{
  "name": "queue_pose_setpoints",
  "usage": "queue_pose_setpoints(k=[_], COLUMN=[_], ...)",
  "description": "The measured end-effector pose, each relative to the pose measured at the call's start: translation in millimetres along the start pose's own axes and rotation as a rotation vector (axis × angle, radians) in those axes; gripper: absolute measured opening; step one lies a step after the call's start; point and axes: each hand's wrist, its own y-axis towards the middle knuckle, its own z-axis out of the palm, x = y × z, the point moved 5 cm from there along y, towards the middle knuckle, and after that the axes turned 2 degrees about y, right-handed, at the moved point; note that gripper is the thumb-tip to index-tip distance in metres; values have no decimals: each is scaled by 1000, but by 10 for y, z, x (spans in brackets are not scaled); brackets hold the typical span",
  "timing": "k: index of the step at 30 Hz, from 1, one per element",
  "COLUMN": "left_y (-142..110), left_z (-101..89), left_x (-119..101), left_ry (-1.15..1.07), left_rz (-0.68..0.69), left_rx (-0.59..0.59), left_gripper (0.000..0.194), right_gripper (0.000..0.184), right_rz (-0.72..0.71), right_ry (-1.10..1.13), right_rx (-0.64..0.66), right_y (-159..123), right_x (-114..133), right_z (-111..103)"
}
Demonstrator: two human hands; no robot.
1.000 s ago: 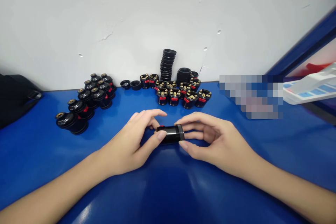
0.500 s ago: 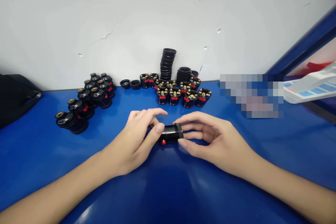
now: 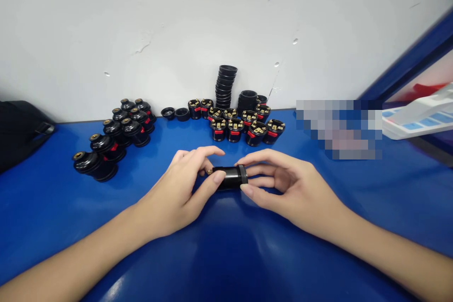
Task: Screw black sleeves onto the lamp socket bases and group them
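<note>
A black lamp socket point(image 3: 230, 177) lies on its side between my hands, just above or on the blue table. My left hand point(image 3: 187, 184) holds its left end, with the thumb along the body and the index finger lifted off. A bit of brass shows at that end. My right hand point(image 3: 283, 179) curves around the other end, its fingertips and thumb at the ribbed black ring point(image 3: 242, 174) there. The red switch of this socket is out of sight.
Finished-looking black sockets with caps point(image 3: 102, 146) stand in rows on the left. Open sockets with brass contacts point(image 3: 235, 130) stand at the back, beside a tall stack of black rings point(image 3: 225, 86) and a shorter stack point(image 3: 247, 102). A black bag point(image 3: 23, 132) lies far left, a white tray point(image 3: 421, 120) far right.
The lamp socket has turned about its length, so its red switch has gone from view and brass shows at the left end. My left thumb has slid slightly right along the body.
</note>
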Motion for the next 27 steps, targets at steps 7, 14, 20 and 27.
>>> queue_pose_setpoints(k=[7,14,20,27], left_y=[-34,24,0,14], left_z=[-54,-6,13,-31], left_x=[-19,-35,39,8], left_ry=[-47,-101,-167,-5], left_rz=[172,-1,76,60], left_rx=[-154,58,-32,-64], left_gripper=[73,32,51,49], right_gripper=[32,30,31,31], right_rz=[6,-45,-2,5], right_ry=[2,24,16,37], right_rx=[3,37,9,16], right_y=[-6,-15,-8,0], right_x=[-3,40,5,-2], right_z=[-13,29,-3,-4])
